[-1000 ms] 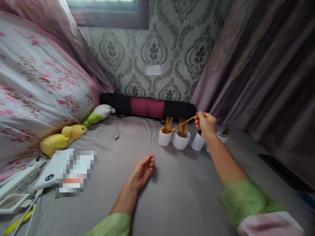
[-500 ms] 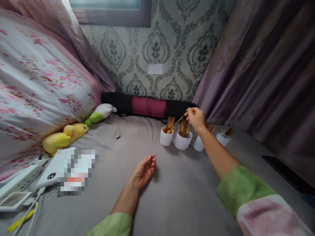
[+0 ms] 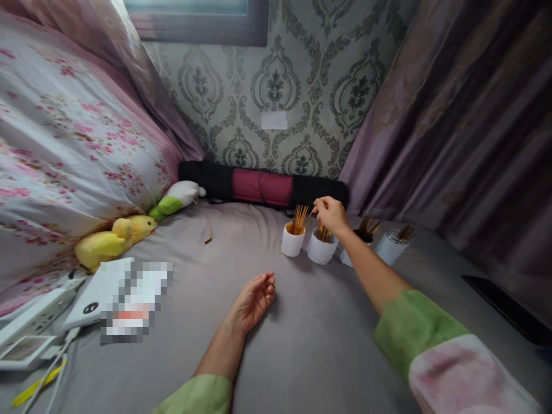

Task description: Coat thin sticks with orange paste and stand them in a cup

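Note:
My right hand (image 3: 331, 215) pinches the upper end of a thin golden stick (image 3: 310, 215). The stick slants down toward the leftmost white cup (image 3: 292, 244), which holds several similar upright sticks (image 3: 299, 218); its lower end is hard to make out. Just below my right hand stands a second white cup (image 3: 321, 253) with more sticks, partly covered by the fingers. A third cup (image 3: 348, 258) is partly behind my right forearm. My left hand (image 3: 254, 300) rests on the grey sheet (image 3: 302, 345), its fingers curled together around nothing visible.
A jar (image 3: 391, 246) with brown sticks stands at the right. One thin stick with a bent dark end (image 3: 207, 238) lies left of the cups. Plush toys (image 3: 112, 241), a white power bank (image 3: 99, 299) and a power strip (image 3: 41, 313) lie left; a dark phone (image 3: 504, 307) lies right.
My right hand has moved slightly left and down, bringing the golden stick to a steeper angle by the leftmost cup. More of the third cup shows. My left hand stays put.

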`<state>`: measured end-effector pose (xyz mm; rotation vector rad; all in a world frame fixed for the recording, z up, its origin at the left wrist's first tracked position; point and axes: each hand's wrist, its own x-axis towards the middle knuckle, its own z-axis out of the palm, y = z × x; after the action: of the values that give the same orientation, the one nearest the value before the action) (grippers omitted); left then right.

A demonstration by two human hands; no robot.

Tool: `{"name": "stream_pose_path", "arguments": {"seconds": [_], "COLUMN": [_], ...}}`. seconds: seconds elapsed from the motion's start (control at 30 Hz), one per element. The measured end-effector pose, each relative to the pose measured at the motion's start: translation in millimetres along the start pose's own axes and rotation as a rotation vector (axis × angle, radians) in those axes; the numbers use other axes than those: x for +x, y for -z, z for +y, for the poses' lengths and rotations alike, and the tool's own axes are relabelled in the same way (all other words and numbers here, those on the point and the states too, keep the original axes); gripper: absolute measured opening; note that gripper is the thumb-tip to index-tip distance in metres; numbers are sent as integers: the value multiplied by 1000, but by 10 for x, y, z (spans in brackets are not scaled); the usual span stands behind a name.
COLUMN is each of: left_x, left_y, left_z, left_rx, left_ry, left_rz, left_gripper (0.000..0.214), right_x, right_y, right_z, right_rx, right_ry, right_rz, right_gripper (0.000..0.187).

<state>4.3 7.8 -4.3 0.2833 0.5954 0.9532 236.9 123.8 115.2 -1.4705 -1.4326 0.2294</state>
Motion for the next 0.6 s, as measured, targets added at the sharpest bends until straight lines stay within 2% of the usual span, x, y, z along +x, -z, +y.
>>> {"name": "stream_pose_path", "arguments": {"seconds": [0.27,0.6], "left_x": [1,24], "left_y": [-1,27], "left_z": [-1,-10], "left_rx": [6,2], "left_ry": [-4,-10], "left_rz": [-6,-22], "left_gripper": [11,11], "right_x": [-64,-92], "right_y": [-105,-199], "right_z": [54,154], "right_rx": [-53,-85], "right_ry": [-7,-19], "right_rz": [-63,-47], "right_gripper": [20,21]}}
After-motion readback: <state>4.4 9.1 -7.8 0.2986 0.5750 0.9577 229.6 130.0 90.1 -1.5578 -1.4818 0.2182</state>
